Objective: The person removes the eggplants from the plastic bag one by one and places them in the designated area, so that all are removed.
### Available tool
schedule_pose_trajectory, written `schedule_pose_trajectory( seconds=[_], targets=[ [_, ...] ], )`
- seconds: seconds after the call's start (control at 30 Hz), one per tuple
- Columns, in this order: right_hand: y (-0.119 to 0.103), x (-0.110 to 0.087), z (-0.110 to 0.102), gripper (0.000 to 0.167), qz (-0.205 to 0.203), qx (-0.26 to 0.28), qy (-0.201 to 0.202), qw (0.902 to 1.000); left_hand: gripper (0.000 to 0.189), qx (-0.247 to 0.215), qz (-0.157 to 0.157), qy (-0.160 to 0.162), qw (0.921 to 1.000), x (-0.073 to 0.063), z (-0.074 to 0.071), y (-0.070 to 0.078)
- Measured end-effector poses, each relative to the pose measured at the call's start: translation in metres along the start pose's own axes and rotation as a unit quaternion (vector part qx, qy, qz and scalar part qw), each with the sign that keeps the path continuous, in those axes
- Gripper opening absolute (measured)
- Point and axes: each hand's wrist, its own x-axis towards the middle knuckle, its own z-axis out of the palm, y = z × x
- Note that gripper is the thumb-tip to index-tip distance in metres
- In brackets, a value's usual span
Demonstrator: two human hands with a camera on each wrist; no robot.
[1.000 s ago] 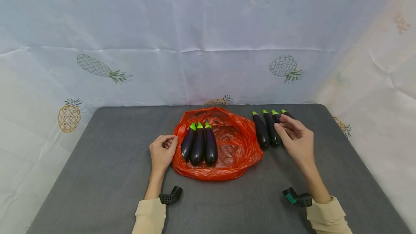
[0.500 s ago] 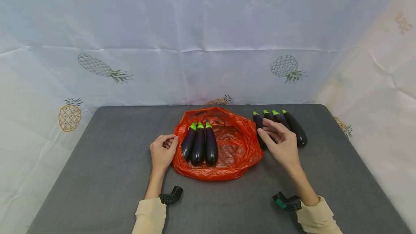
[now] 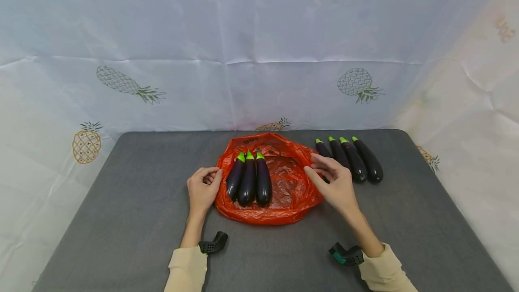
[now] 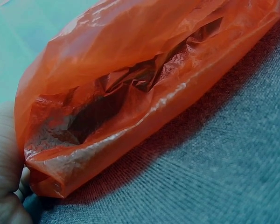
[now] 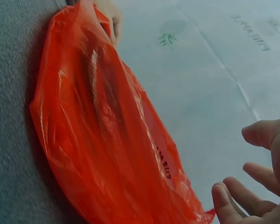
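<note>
A red plastic bag (image 3: 279, 217) lies spread with its mouth up on the grey table. Inside its left half three dark purple eggplants (image 3: 247, 184) with green tops lie side by side. My left hand (image 3: 203, 189) pinches the bag's left rim, which the left wrist view shows held against the thumb side. At the right rim hovers my right hand (image 3: 334, 184), thumb and fingers apart, holding nothing; contact with the rim cannot be made out. In the right wrist view the right hand's fingers (image 5: 238, 200) are loosely bent beside the bag.
Right of the bag several more eggplants (image 3: 366, 159) lie in a row on the grey table (image 3: 154, 202), the leftmost partly behind my right hand. A white cloth (image 3: 243, 30) printed with pineapples hangs behind the table's back edge.
My right hand has moved left from above the eggplant row to the bag's right rim. The row's right-hand eggplants have come into view. My left hand and the bagged eggplants have stayed put.
</note>
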Motion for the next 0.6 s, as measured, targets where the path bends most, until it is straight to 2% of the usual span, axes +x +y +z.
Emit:
schedule_pose_trajectory(
  seconds=[0.6],
  targets=[
    [-0.001,-0.003,0.026,0.04,0.004,-0.008,-0.053,0.9985,0.005,0.003,-0.001,0.0,1.0,0.0,0.0,-0.001]
  ],
)
